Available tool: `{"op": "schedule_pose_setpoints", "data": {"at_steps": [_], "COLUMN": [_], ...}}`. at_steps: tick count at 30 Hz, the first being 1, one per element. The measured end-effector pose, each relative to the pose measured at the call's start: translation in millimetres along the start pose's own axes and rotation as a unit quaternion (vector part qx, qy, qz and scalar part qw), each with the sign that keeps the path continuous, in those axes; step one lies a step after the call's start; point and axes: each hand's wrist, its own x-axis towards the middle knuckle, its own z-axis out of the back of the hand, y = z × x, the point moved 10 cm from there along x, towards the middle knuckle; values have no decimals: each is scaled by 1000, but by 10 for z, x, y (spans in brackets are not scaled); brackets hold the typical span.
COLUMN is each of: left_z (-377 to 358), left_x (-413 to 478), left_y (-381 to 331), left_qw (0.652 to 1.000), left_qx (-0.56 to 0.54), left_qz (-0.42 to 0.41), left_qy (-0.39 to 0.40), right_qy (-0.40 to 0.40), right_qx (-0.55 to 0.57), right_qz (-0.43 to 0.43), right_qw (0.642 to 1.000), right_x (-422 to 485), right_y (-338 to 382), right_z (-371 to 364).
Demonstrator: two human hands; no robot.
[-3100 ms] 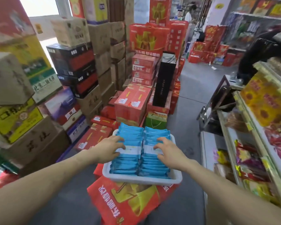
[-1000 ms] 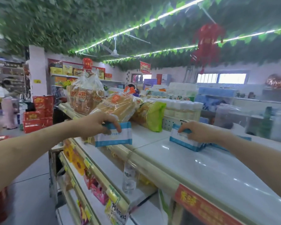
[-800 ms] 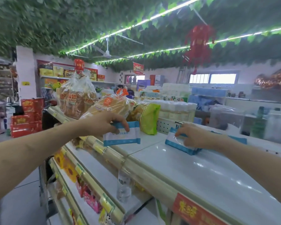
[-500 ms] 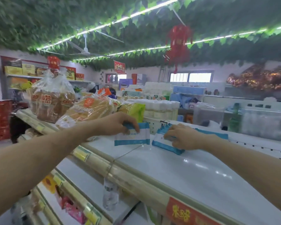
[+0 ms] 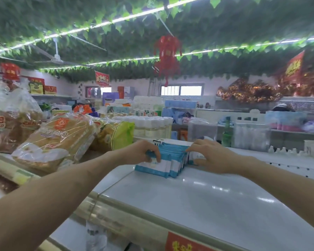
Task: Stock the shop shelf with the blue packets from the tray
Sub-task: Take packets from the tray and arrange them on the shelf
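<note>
A row of blue-and-white packets (image 5: 172, 161) stands on edge on the white top shelf (image 5: 207, 200). My left hand (image 5: 143, 151) grips the front packets of the row from the left, fingers curled over their top edge. My right hand (image 5: 209, 156) holds the packets at the back right of the row, thumb under and fingers over them. The two hands close the row between them. The tray is out of view.
Bagged bread loaves (image 5: 56, 140) and a yellow-green bag (image 5: 116, 134) lie on the shelf to the left. White bottles (image 5: 152, 126) and clear containers (image 5: 250, 134) stand behind the packets. A red price label (image 5: 185, 245) sits on the shelf's front rail.
Both hands carried packets from the tray up to the top shelf. The left hand has since brought its packets right against the right hand's, forming one row.
</note>
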Motion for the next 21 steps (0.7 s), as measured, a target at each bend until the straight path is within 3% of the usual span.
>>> {"op": "schedule_pose_setpoints", "data": {"at_steps": [7,16,21], "left_z": [-201,-164,167], "left_x": [158,-300,-1081], "left_y": [-51,43,150], "left_qw": [999,999,995], "left_qx": [6,-8,11], "left_qz": [-32,28,86], "left_qy": [-28,-39,-44], "right_qy": [-15,-31,-35], "right_qx": [5,34,39], "right_qz": [4,67,157], "right_qw": [1000,997,986], "right_x": [-163,-22,110], "right_y": [-4,503,1114], "right_z": [107,211,222]}}
